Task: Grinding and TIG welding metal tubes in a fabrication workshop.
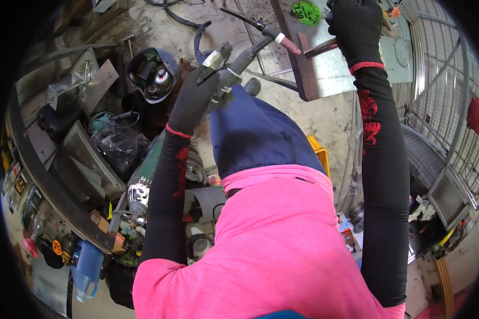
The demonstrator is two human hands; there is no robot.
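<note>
My left hand (194, 98), in a black glove with a red cuff, grips the handle of a welding torch (253, 50). The torch's pink nozzle tip (287, 43) points right, toward a dark metal bar (306, 66) standing on a shiny sheet-metal piece (330, 72). My right hand (356, 26), gloved the same way, is closed around a thin metal rod (319, 49) that slants down toward the torch tip. A blue hose loops up behind the torch. My pink shirt and blue trousers fill the lower middle of the head view.
A welding helmet (153, 73) lies on the floor at upper left beside metal offcuts (85, 80). A green gas cylinder (143, 186) with a regulator stands at left. A round green tag (306, 11) lies at the top. Wire racks (442, 80) curve along the right.
</note>
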